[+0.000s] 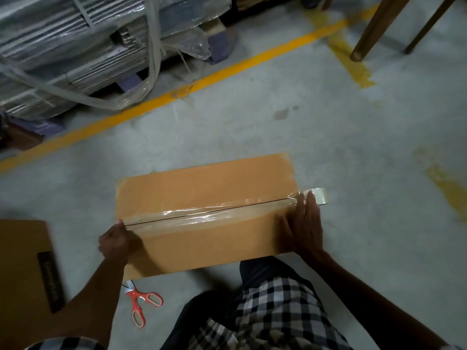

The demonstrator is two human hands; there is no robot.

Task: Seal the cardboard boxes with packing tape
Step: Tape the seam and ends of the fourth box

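A black-and-white checked shirt hem and dark trousers fill the near edge, with orange-handled scissors on the grey concrete floor just beside the left forearm. Ahead lies the flat brown cardboard box, long axis running left to right (far end tilted slightly up-right), clear packing tape strip along its centre seam. The left hand pinches the tape's left end at the box edge with curled fingers, while the right hand lies flat, fingers straight, pressing the right end beside the clear tape roll.
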